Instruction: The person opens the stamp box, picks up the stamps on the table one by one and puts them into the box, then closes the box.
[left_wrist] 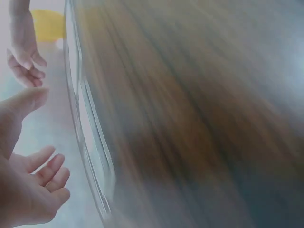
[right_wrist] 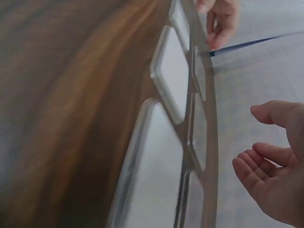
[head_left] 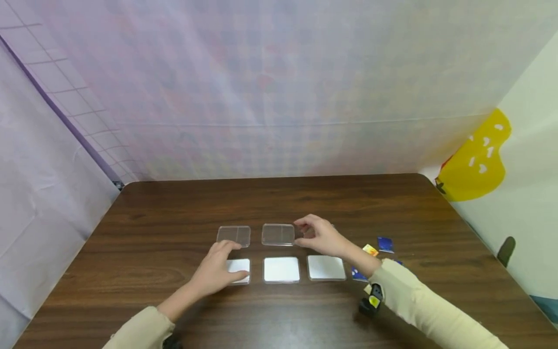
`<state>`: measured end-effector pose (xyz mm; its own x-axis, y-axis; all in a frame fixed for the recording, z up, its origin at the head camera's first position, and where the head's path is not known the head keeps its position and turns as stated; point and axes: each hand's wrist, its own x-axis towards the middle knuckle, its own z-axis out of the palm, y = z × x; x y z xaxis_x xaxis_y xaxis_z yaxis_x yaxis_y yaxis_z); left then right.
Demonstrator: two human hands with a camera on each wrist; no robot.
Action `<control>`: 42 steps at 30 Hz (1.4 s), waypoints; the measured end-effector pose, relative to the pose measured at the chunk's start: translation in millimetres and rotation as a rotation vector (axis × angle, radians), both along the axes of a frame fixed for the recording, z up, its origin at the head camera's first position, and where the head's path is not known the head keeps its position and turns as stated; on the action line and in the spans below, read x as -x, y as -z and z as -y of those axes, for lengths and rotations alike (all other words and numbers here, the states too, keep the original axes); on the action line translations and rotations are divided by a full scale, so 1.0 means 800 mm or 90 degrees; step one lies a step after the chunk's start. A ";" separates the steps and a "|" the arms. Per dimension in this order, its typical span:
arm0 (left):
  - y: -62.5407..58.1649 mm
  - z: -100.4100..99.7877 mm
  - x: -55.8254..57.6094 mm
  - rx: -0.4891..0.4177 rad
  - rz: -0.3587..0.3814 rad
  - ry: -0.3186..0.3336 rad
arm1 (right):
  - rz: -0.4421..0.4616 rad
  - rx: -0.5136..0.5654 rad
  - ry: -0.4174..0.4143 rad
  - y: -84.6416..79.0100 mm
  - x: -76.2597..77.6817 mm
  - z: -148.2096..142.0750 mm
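A front row holds three flat rectangular cases with white faces: a left one (head_left: 238,271), a middle one (head_left: 281,269) and a right one (head_left: 326,267). Behind them lie see-through cases, one at the left (head_left: 234,235) and one in the middle (head_left: 278,234); a third (right_wrist: 194,202) shows in the right wrist view, mostly hidden by my right hand in the head view. My left hand (head_left: 214,270) hovers over the left white case, covering part of it, thumb and fingers apart. My right hand (head_left: 323,237) hangs beside the middle see-through case, fingers loosely bent, nothing between them.
On the brown wooden table (head_left: 131,271), small blue packets (head_left: 385,244) and a yellow-orange packet (head_left: 370,250) lie at the right, partly under my right forearm. A pale patterned curtain (head_left: 261,97) hangs behind the table's far edge.
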<state>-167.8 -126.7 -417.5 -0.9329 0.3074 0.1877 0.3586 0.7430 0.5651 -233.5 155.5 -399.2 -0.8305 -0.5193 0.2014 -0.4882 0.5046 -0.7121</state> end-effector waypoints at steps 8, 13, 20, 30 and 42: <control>-0.003 -0.059 0.004 -0.073 0.029 0.117 | 0.004 -0.018 0.048 0.021 -0.028 -0.056; 0.000 -0.093 0.012 -0.100 0.068 0.180 | 0.032 -0.012 0.113 0.024 -0.043 -0.089; -0.003 -0.134 0.018 -0.009 0.093 0.186 | -0.008 -0.103 0.213 0.023 -0.053 -0.136; -0.002 -0.161 0.026 0.097 0.070 0.175 | -0.025 -0.176 0.276 0.021 -0.053 -0.164; 0.007 -0.168 0.027 0.128 0.044 0.144 | -0.096 -0.257 0.295 0.028 -0.046 -0.163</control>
